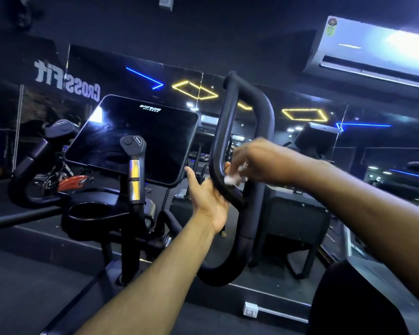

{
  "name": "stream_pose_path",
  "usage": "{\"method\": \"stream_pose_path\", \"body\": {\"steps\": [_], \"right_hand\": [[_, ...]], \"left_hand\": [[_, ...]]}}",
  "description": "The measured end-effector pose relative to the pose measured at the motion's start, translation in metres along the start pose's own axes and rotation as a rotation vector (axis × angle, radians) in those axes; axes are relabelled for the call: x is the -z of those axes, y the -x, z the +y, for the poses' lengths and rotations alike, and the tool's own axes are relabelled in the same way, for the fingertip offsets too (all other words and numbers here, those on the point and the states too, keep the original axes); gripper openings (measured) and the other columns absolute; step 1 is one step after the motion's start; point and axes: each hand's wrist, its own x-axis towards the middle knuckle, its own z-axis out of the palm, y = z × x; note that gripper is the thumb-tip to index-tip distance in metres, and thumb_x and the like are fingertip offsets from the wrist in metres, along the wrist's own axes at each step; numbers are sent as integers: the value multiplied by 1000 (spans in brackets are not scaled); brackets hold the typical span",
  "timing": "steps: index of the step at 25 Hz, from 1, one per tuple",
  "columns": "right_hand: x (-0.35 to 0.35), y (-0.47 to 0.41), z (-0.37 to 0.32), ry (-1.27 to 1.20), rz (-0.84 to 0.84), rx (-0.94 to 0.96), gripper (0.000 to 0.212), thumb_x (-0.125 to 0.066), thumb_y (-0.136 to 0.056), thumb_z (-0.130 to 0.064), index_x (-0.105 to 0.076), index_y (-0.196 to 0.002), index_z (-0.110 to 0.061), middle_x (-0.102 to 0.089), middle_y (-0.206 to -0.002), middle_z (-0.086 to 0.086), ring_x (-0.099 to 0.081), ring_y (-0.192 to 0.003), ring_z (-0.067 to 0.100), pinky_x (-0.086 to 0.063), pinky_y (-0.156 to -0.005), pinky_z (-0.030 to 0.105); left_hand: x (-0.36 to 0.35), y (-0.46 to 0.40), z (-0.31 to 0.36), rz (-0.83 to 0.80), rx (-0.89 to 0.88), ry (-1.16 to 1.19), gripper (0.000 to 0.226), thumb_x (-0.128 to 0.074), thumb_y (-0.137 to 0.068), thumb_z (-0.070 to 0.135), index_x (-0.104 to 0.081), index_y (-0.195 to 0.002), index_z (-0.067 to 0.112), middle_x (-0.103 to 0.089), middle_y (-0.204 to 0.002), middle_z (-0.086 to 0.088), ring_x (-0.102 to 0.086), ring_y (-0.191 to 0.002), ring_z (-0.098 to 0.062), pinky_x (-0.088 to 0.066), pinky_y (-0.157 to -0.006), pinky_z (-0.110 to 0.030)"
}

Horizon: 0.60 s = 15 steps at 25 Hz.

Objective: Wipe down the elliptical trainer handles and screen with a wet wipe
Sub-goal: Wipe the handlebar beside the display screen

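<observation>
Here, the head view shows a dim gym with an elliptical trainer in front of the person. The looped black handle [224,141] rises at centre, right of the dark, unlit screen [136,136], which tilts toward the viewer and bears a small logo near its top edge. The left hand [208,197] reaches up from the near lower centre, palm toward the handle; its fingers [226,168] curl round the lower bend of the loop from the left, grasping the tube. The right hand [254,160] comes in from the right, slightly blurred, and its fingers pinch a white wet wipe [232,178] against the right side of the same tube, just above the left hand's grip. The wipe is crumpled, and only a small part of it shows below the right hand.

Left of the loop stands a short fixed grip [134,165] with a shiny metal band and a button at its head; a round cup holder [90,213] lies just below and to its left. A second handle [58,128] sits further left, beyond the screen. A mirrored wall on the far side shows reversed lettering [65,81] and yellow and blue light strips. An air conditioner [373,52] is mounted at upper right. A white wall socket [250,309] sits low on the skirting near the floor.
</observation>
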Motion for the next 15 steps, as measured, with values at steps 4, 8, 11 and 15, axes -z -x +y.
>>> {"method": "stream_pose_path", "body": {"steps": [4,8,11,15], "right_hand": [[-12,-36,8,-131,423,-223,19,-71,-92,-9,-78,-109,-14,-68,-103,0,-61,-92,14,-53,-90,39],[-55,-25,-18,-39,385,-98,17,-64,-91,-1,-76,-100,-8,-57,-96,4,-59,-79,24,-53,-73,38],[-55,2,-21,63,226,82,15,-66,-86,-1,-74,-91,-12,-59,-92,2,-56,-73,24,-42,-71,24],[-44,30,-20,109,47,174,20,-70,-82,2,-76,-87,-16,-65,-94,-1,-55,-85,16,-42,-76,21]], "left_hand": [[3,7,-12,34,-27,69,105,-20,-92,88,-64,-137,3,-72,-129,-17,-68,-125,-28,-44,-117,-42],[6,10,-14,46,-17,105,103,-19,-92,87,-64,-135,5,-74,-126,-17,-66,-124,-30,-46,-113,-41],[5,14,-14,48,-21,119,103,-17,-92,87,-67,-127,4,-76,-116,-15,-67,-117,-27,-49,-105,-36],[0,19,-15,59,-26,125,107,-15,-93,86,-65,-133,0,-76,-114,-13,-73,-92,-20,-55,-76,-27]]}}
